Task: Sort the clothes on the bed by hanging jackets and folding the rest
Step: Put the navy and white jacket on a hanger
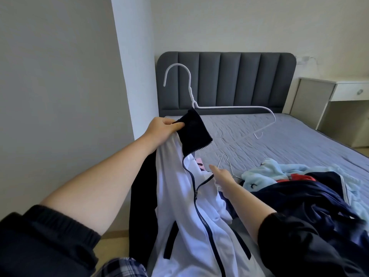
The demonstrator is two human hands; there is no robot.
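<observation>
My left hand (161, 129) grips the dark collar and shoulder of a white jacket with navy zipper and black sleeves (185, 212), holding it up over the bed's near edge. A white wire hanger (229, 106) sits partly inside that shoulder, with its hook up and its right arm sticking out bare. My right hand (221, 175) reaches into the jacket's open front with the fingers extended, touching the right side of the collar opening. A second wire hanger (226, 163) lies on the bed just beyond my right hand.
A pile with a light blue fleece garment (265, 172), something red and a navy jacket (311, 196) lies on the grey bed (289, 136) at the right. A padded grey headboard (225, 80) stands behind, a white desk (343, 90) at far right, a wall at left.
</observation>
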